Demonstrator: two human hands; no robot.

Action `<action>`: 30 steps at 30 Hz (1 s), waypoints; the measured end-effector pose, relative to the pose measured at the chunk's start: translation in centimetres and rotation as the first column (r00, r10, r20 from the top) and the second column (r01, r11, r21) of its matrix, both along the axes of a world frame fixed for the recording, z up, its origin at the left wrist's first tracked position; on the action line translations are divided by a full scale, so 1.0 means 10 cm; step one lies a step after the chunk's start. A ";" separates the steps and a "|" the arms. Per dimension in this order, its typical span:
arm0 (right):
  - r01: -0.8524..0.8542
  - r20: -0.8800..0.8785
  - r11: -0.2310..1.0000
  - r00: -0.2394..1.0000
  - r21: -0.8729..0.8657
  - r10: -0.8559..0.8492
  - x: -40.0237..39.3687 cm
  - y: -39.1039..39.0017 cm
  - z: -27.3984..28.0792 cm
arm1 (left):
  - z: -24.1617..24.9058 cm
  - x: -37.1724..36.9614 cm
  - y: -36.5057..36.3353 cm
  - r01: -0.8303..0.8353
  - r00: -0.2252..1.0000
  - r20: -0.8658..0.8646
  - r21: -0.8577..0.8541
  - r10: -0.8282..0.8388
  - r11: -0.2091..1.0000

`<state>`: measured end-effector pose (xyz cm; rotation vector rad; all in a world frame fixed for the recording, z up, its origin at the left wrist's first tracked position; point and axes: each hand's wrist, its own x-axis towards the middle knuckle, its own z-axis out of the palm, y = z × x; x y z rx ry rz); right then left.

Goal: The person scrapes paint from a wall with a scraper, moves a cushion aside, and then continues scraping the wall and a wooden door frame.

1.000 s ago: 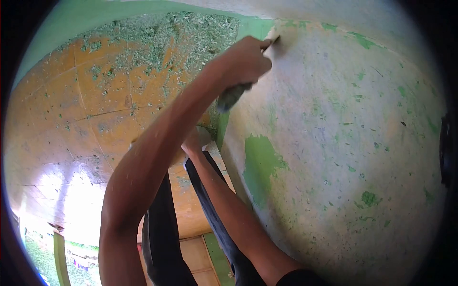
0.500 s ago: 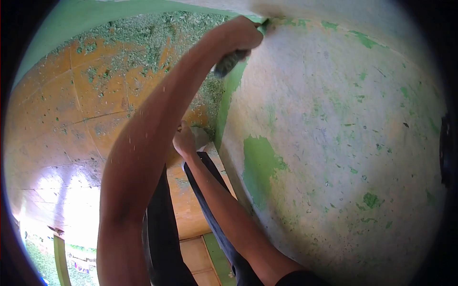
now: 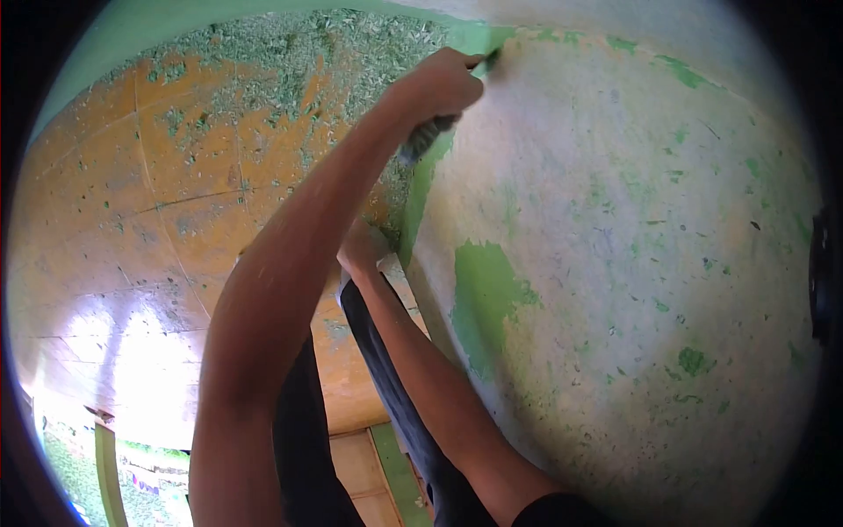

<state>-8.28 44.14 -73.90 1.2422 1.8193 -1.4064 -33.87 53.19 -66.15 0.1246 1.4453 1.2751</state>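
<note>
Grey shows beneath our left hand [image 3: 443,86], which is clenched around a scraper [image 3: 427,140], dark tip just past it. That tip has drawn back slightly from the wall's [image 3: 597,176] far edge, so we're working beside green paint [image 3: 477,38]; whether our right hand [image 3: 358,250], nearer us, holds anything we cannot tell.

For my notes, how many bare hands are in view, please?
2. The left bare hand grips a dark-tipped hand tool, upper centre; the right bare hand is lower, partly hidden behind the bare left forearm.
</note>
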 end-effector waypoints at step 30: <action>0.587 0.017 0.682 0.763 -0.437 -0.646 0.24 -0.01 -0.33 | 0.06 0.29 -0.12 0.005 0.995 0.097 -0.025 -0.003 1.000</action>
